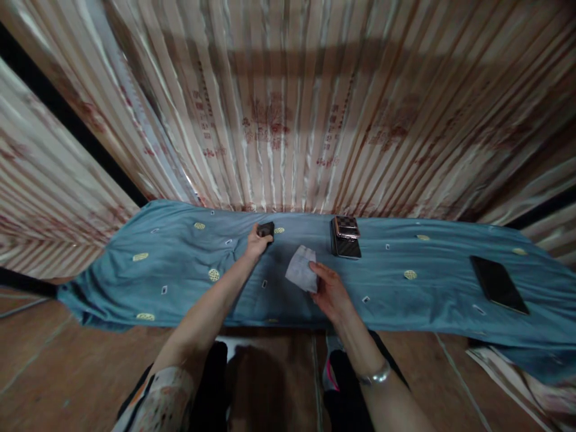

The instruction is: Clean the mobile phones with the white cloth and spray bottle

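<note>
My left hand (258, 242) is closed on a small dark block-like object (266, 228) at the far side of the blue cloth (243, 288). Its exact kind does not show. In my right hand (332, 289) a pale folded cloth or tissue (301, 269) is pinched between thumb and fingers, just above the blue surface. Right of my hands, a brown checkered case (347, 226) with a shiny edge rests partly over a dark flat box (347, 248).
A black tablet-like slab (499, 284) lies on the cloth at the right. Behind the covered surface hangs a pleated beige curtain (279, 120) with red prints. Dark poles (81, 120) slant along both sides. Tiled floor (40, 354) shows below.
</note>
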Motion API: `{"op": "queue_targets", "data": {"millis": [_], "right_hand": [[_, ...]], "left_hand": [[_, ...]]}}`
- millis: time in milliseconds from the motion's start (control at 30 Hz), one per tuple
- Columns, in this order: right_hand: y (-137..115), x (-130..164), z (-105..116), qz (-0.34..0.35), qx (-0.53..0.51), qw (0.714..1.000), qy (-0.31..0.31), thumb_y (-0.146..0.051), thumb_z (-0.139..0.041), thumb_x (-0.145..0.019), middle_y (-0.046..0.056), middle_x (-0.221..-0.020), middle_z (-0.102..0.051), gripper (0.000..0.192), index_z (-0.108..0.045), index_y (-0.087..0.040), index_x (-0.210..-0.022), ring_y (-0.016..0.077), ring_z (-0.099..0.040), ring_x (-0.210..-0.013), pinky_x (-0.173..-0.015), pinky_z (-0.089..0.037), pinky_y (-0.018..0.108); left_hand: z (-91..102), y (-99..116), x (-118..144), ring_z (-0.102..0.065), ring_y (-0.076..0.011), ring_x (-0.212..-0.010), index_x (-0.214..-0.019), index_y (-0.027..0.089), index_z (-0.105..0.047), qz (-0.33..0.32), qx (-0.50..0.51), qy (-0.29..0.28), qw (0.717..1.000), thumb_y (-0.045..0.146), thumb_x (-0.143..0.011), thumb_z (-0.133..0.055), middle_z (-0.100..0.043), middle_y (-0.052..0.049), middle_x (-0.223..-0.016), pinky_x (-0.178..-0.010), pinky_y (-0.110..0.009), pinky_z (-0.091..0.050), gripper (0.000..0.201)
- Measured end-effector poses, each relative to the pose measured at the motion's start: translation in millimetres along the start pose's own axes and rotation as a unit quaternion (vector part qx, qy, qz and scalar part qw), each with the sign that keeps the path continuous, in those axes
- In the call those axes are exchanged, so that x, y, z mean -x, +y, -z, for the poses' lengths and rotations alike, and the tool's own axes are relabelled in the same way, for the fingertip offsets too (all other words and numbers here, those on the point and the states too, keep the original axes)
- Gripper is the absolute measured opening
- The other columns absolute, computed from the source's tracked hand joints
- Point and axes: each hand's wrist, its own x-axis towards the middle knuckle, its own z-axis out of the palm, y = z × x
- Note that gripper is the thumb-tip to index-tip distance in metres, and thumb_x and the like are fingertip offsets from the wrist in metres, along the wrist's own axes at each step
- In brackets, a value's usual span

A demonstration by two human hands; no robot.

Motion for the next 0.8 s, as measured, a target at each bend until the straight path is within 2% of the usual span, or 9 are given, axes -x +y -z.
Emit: {"op": "queue_targets", "data": {"millis": [67, 167, 267, 433, 533, 600, 667, 733, 800], "right_hand": [[1.4, -2.9, -0.1, 0.012, -0.009, 1.000, 0.006, -0.033, -0.087, -0.062, 0.002, -0.076, -0.076, 0.025, -0.071, -0.021, -0.077, 0.0209, -0.071, -0.071, -0.068, -0.060, 0.035], [3.6, -8.9, -2.9, 0.041, -0.007, 0.999, 0.008, -0.033, -0.085, -0.065, 0.002, -0.077, -0.075, 0.023, -0.070, -0.022, -0.079, 0.0202, -0.071, -0.069, -0.066, -0.060, 0.035], [6.7, -16.3, -8.8, 0.094, 0.015, 0.995, 0.013, -0.035, -0.081, -0.067, 0.003, -0.078, -0.074, 0.022, -0.068, -0.023, -0.079, 0.0217, -0.071, -0.072, -0.068, -0.060, 0.037], [16.4, -23.2, -21.0, 0.193, 0.127, 0.972, 0.052, -0.047, -0.071, -0.073, 0.002, -0.077, -0.072, 0.027, -0.067, -0.022, -0.081, 0.0211, -0.067, -0.077, -0.077, -0.057, 0.037], [26.3, -18.6, -28.7, 0.248, 0.272, 0.929, 0.042, -0.046, -0.062, -0.082, 0.002, -0.088, -0.074, 0.027, -0.072, -0.023, -0.093, 0.0228, -0.068, -0.091, -0.093, -0.053, 0.040], [34.9, -13.4, -34.5, 0.291, 0.393, 0.872, 0.010, -0.042, -0.052, -0.090, 0.005, -0.111, -0.074, 0.034, -0.072, -0.025, -0.111, 0.0242, -0.065, -0.112, -0.105, -0.047, 0.042], [43.8, -9.0, -40.5, 0.320, 0.471, 0.822, -0.020, -0.040, -0.044, -0.095, 0.008, -0.139, -0.062, 0.043, -0.064, -0.024, -0.129, 0.0240, -0.053, -0.134, -0.115, -0.039, 0.042], [50.8, -6.6, -45.7, 0.327, 0.512, 0.793, -0.040, -0.039, -0.040, -0.098, 0.008, -0.155, -0.046, 0.049, -0.055, -0.022, -0.141, 0.0227, -0.041, -0.145, -0.120, -0.033, 0.042], [55.5, -5.7, -49.5, 0.325, 0.531, 0.780, -0.056, -0.038, -0.036, -0.100, 0.008, -0.159, -0.040, 0.051, -0.049, -0.021, -0.146, 0.0213, -0.037, -0.147, -0.122, -0.032, 0.042]], "left_hand": [[6.4, 8.1, 16.1, -0.063, -0.0211, -0.093, -0.110, 0.021, -0.058, 0.033, 0.022, 0.006, 0.999, 0.008, -0.058, -0.065, -0.065, -0.001, -0.084, -0.082, -0.031, -0.046, 0.054], [16.7, 17.1, 56.4, -0.065, -0.0216, -0.081, -0.099, 0.016, -0.063, 0.086, 0.060, -0.035, 0.994, 0.016, -0.064, -0.061, -0.067, -0.006, -0.082, -0.077, -0.036, -0.052, 0.035], [22.8, 18.0, 103.0, -0.067, -0.0217, -0.084, -0.095, 0.013, -0.065, 0.170, 0.190, -0.084, 0.963, 0.019, -0.068, -0.057, -0.072, -0.012, -0.089, -0.078, -0.036, -0.055, 0.028], [20.6, 8.4, 150.4, -0.069, -0.0246, -0.085, -0.100, 0.009, -0.067, 0.229, 0.293, -0.082, 0.925, 0.020, -0.071, -0.052, -0.073, -0.017, -0.091, -0.071, -0.035, -0.055, 0.035], [17.5, 2.4, 153.4, -0.067, -0.0219, -0.079, -0.093, 0.010, -0.068, 0.238, 0.296, -0.063, 0.923, 0.024, -0.078, -0.051, -0.073, -0.015, -0.085, -0.068, -0.032, -0.053, 0.027], [16.1, -0.7, 149.6, -0.064, -0.0184, -0.070, -0.085, 0.014, -0.068, 0.232, 0.281, -0.043, 0.930, 0.026, -0.083, -0.053, -0.071, -0.008, -0.075, -0.065, -0.030, -0.051, 0.020], [15.1, -2.7, 145.1, -0.061, -0.0160, -0.067, -0.076, 0.018, -0.066, 0.219, 0.274, -0.027, 0.936, 0.023, -0.086, -0.053, -0.067, -0.003, -0.067, -0.068, -0.029, -0.051, 0.018], [14.6, -3.9, 141.7, -0.065, -0.0178, -0.080, -0.075, 0.019, -0.067, 0.184, 0.273, -0.027, 0.944, 0.019, -0.087, -0.050, -0.070, -0.003, -0.071, -0.078, -0.030, -0.052, 0.021], [15.0, -5.1, 139.3, -0.066, -0.0206, -0.099, -0.078, 0.019, -0.069, 0.136, 0.273, -0.035, 0.952, 0.017, -0.087, -0.050, -0.074, -0.004, -0.084, -0.090, -0.031, -0.051, 0.021]]}}
